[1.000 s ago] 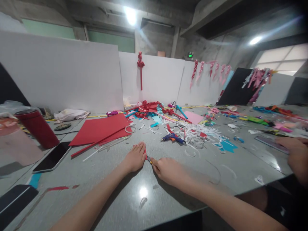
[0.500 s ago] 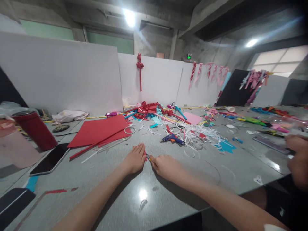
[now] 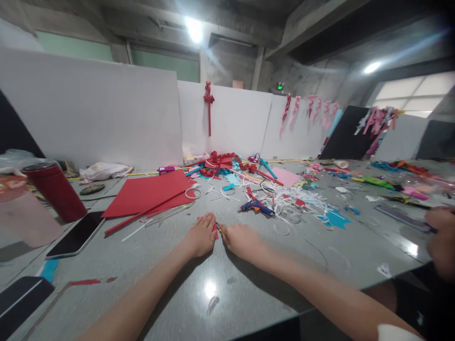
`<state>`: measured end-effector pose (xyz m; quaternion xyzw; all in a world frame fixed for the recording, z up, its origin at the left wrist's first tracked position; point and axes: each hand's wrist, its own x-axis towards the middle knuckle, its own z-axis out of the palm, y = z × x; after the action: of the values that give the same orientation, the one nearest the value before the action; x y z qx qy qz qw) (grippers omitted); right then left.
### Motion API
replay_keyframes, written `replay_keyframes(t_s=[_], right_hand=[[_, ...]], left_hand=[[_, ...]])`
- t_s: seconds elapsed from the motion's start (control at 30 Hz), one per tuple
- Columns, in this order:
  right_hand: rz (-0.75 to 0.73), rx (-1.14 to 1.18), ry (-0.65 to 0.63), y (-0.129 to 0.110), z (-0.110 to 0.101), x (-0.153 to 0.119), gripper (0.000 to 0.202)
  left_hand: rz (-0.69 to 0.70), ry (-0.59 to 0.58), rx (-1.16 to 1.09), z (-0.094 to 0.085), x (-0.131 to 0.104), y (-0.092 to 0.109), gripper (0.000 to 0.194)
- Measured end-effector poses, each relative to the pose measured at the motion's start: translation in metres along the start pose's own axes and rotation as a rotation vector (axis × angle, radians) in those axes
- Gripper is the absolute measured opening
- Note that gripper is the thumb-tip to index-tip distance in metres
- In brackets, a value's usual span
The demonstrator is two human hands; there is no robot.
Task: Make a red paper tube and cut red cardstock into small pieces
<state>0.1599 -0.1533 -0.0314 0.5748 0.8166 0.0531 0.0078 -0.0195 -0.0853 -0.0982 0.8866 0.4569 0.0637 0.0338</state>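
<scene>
My left hand [image 3: 203,235] lies flat with its fingers stretched out, pressing a small piece of red paper [image 3: 216,231] to the grey table. Most of that paper is hidden under the hand. Just right of it, my right hand [image 3: 239,239] is closed around a small utility knife [image 3: 221,229]. Only a yellow bit and the dark tip of the knife show, at the paper's right edge. Beyond my hands lies a blue glue gun [image 3: 256,207].
Large red sheets [image 3: 142,192] with a red rod [image 3: 142,215] lie to the left. Nearby are a phone [image 3: 76,234] and a red tumbler [image 3: 57,192]. White paper scraps [image 3: 302,196] spread at right centre. Another person's hand [image 3: 441,232] is at the right edge.
My right hand has moved slightly forward along the paper's right edge with the knife, and less of the blade shows. My left hand stays on the paper. The view has shifted a little.
</scene>
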Motion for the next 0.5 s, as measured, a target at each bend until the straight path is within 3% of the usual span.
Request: replay_keyframes(t_s=[0.27,0.5], right_hand=[[0.038,0.011,-0.031,0.003,-0.001,-0.011,0.040],[0.063,0.014,-0.002,0.002,0.005,0.019,0.037]], left_hand=[[-0.017,-0.015,-0.018,-0.003,0.000,0.003,0.068],[-0.013,-0.017,-0.011,-0.003,0.000,0.003,0.068]])
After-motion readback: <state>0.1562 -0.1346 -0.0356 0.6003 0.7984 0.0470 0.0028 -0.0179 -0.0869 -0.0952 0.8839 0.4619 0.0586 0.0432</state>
